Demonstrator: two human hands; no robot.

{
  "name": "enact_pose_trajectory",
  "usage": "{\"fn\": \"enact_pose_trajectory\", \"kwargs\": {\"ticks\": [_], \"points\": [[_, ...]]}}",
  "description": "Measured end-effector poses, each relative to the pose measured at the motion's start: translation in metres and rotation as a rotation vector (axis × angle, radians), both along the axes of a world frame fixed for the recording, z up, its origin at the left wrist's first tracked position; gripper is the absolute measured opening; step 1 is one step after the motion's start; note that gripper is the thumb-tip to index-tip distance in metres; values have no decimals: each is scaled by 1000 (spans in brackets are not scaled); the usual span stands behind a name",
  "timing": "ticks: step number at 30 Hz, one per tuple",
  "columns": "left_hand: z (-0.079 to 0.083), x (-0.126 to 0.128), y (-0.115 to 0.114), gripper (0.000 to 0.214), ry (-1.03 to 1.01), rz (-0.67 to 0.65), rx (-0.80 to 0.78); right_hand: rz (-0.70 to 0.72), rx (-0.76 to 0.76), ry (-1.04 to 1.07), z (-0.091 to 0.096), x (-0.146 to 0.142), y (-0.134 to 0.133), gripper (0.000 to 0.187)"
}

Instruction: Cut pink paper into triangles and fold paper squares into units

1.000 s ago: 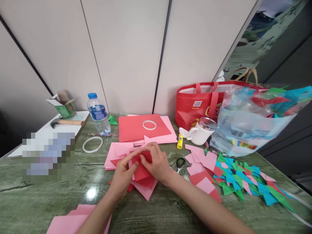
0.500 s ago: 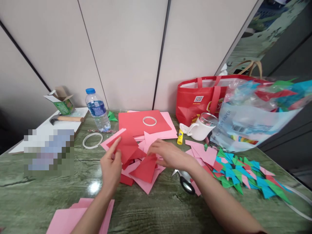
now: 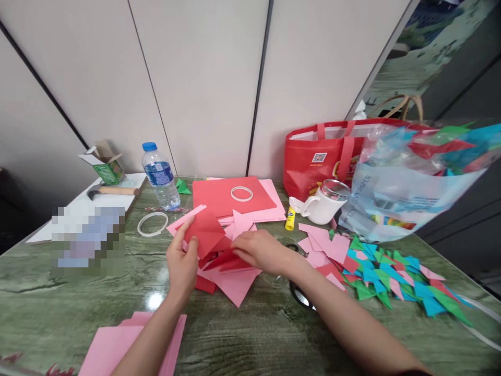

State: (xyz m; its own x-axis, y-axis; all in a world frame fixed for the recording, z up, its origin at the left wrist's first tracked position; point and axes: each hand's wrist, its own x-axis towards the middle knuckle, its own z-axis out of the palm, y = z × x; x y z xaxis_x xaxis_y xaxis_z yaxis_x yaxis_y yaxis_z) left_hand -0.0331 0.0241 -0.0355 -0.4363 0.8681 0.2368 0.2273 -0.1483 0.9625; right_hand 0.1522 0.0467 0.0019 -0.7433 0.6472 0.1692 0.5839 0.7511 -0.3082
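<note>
My left hand (image 3: 182,262) pinches a red paper sheet (image 3: 204,233) together with a pink one behind it, lifting them off the pile. My right hand (image 3: 261,251) grips the edge of another red paper square (image 3: 227,261) and raises it slightly. Both hands are over a loose heap of red and pink paper squares (image 3: 235,284) on the green marble table (image 3: 250,334).
Black scissors (image 3: 299,293) lie under my right forearm. Folded coloured paper pieces (image 3: 383,279) spread at the right beside a plastic bag (image 3: 407,193), a white mug (image 3: 323,206), a glue stick (image 3: 289,218) and a red tote (image 3: 324,156). Water bottle (image 3: 159,177), tape rings (image 3: 152,224), pink sheets (image 3: 117,350).
The left hand has lifted red and pink sheets up off the pile. The right hand moved right, then took hold of another red square's edge and raised it.
</note>
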Motion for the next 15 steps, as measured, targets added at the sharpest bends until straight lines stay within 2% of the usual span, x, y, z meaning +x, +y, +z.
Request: {"fn": "enact_pose_trajectory", "kwargs": {"ticks": [5,6,10,15], "points": [[-2,1,1,47,-32,-36,51,-150,-20,540,5,8,3,9],[-2,2,1,47,-33,-50,58,-145,4,582,6,8,4,6],[-1,1,2,45,-25,-49,87,-118,65,629,11,12,9,20],[0,6,0,46,-32,-113,71,-183,-3,740,10,12,11,15]]}}
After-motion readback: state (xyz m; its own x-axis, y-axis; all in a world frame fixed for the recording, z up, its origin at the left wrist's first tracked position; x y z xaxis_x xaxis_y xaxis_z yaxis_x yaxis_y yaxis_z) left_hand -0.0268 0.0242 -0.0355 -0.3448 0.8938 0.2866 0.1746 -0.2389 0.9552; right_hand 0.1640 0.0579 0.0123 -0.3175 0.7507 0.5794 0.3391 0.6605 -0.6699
